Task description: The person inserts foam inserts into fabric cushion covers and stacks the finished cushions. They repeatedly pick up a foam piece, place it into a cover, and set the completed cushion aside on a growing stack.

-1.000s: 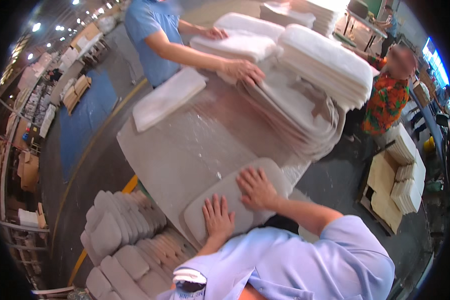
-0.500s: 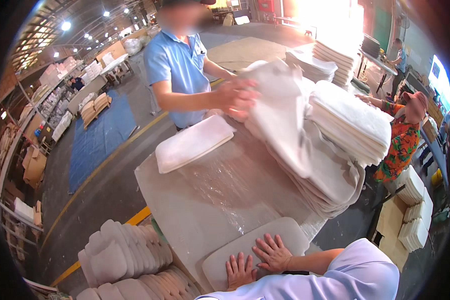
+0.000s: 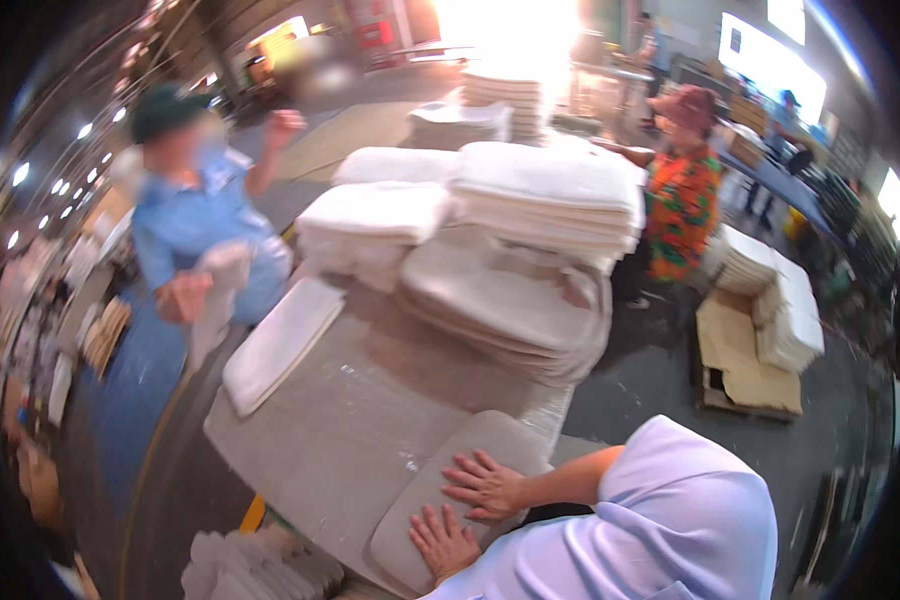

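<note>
A grey padded panel with rounded corners lies flat near the front edge of the work table. My left hand rests on its lower left part, palm down with fingers spread. Farther up the same panel, my right hand also lies flat with its fingers apart. Neither hand grips anything. Beyond them, a pile of grey fabric pieces with curved edges sits on the table.
White folded pads are stacked behind the grey pile; a white pad lies at the table's left edge. A co-worker in blue holds a limp grey piece. Someone in a patterned shirt stands right. Grey pads are stacked lower left.
My view has turned to the right. Both hands remain flat on the panel. The co-worker in blue has pulled a grey piece off the pile and away to the left.
</note>
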Action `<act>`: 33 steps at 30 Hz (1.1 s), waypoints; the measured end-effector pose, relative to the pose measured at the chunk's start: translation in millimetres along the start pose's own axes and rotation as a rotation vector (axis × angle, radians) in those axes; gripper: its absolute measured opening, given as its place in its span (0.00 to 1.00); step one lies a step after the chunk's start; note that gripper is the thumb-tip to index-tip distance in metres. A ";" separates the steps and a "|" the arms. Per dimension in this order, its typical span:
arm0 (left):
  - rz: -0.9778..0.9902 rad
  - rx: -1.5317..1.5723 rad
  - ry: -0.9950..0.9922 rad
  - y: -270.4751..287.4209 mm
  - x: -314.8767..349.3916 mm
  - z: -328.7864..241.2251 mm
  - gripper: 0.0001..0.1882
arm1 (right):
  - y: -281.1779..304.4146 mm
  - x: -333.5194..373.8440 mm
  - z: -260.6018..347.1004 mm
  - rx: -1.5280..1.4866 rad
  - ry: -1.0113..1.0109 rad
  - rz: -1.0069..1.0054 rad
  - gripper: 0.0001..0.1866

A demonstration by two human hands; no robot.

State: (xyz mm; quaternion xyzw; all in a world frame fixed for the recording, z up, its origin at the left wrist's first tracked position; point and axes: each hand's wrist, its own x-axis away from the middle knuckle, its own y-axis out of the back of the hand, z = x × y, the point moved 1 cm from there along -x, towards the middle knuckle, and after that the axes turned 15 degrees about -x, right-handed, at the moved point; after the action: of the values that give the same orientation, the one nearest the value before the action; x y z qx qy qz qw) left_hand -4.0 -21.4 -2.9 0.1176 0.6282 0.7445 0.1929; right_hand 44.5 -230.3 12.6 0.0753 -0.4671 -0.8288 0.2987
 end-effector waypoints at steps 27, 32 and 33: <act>0.275 0.932 0.773 26.1 2.0 183.1 0.37 | 143.6 26.6 -28.6 -1.032 -0.488 -0.829 0.31; 0.355 0.969 0.606 20.6 14.3 148.1 0.34 | 118.8 36.0 -19.4 -0.680 -0.442 -0.816 0.25; 0.369 0.984 0.590 20.1 21.9 141.2 0.33 | 116.3 37.7 -18.1 -0.563 -0.404 -0.826 0.25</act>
State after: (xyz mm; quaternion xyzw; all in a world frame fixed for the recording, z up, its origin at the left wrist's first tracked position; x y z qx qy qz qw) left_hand 32.5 111.1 41.3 0.0886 0.8953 0.3887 -0.1989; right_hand 70.7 -309.6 103.7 0.0087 -0.2065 -0.9684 -0.1394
